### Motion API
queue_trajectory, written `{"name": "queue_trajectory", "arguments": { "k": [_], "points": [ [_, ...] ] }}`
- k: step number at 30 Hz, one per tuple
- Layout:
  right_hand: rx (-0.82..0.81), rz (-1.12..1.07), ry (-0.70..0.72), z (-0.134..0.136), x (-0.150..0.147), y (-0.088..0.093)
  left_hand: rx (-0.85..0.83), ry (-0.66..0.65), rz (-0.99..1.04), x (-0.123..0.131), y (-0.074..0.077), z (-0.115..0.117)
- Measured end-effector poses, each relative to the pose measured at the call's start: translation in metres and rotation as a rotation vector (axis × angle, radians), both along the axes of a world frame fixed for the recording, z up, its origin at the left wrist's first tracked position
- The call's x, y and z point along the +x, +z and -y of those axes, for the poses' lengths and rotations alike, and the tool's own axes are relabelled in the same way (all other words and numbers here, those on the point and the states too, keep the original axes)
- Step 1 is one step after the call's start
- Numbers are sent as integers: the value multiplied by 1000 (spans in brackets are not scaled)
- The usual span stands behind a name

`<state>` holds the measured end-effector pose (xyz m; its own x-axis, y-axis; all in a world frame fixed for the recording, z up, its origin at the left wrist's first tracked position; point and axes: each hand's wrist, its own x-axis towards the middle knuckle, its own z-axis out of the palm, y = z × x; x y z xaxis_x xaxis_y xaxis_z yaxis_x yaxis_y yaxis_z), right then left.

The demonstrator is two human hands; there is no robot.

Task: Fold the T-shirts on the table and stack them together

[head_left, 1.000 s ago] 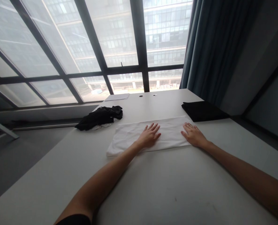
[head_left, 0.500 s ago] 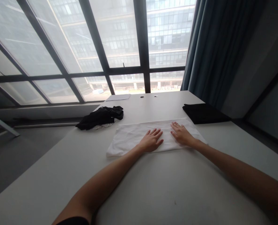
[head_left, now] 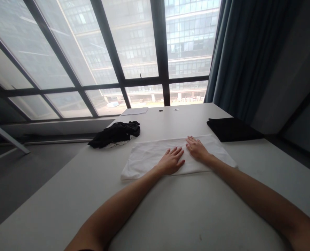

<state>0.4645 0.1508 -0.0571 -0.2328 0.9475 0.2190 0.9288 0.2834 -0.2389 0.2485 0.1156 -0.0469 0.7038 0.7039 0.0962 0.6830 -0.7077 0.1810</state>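
Note:
A white folded cloth (head_left: 144, 157), perhaps a garment, lies flat as a wide rectangle on the white table (head_left: 165, 212). My left hand (head_left: 171, 161) rests palm down near the middle of its front edge, fingers spread. To the right of it, my right hand (head_left: 196, 148) presses flat on the cloth a little farther from me, its fingers stretched out. Neither hand grips anything. Slight wrinkles show in the fabric on the left half.
A crumpled black garment (head_left: 115, 134) lies on the table's left edge. A folded black cloth (head_left: 233, 129) sits at the right. White paper sheets (head_left: 134, 111) lie at the far left corner. Windows (head_left: 141, 38) and a blue curtain (head_left: 230, 59) stand behind.
My right hand has slid left across the white cloth, closer to my left hand. My left hand stays at about the same spot on the fabric. The camera view has shifted slightly.

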Motion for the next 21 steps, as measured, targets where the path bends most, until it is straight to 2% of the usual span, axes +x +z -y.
{"name": "queue_trajectory", "arguments": {
  "k": [4, 7, 10, 12, 16, 21],
  "points": [
    [-1, 30, -105, -3, 18, -1, -83, -37, 60, -7, 9, -10],
    [-31, 48, -120, -3, 23, -6, -42, 1, 85, -15, 13, -23],
    [-23, 56, -126, -3, 22, -9, 58, 124, 54, -23, 9, -32],
    [-15, 56, -127, -2, 21, -9, 50, 167, 5, -26, 3, -36],
    [-16, 60, -129, 0, 20, -7, 27, 182, -33, -27, -4, -38],
    [-7, 61, -130, 0, 20, -6, 30, 190, -29, -27, -4, -38]
  ]
}}
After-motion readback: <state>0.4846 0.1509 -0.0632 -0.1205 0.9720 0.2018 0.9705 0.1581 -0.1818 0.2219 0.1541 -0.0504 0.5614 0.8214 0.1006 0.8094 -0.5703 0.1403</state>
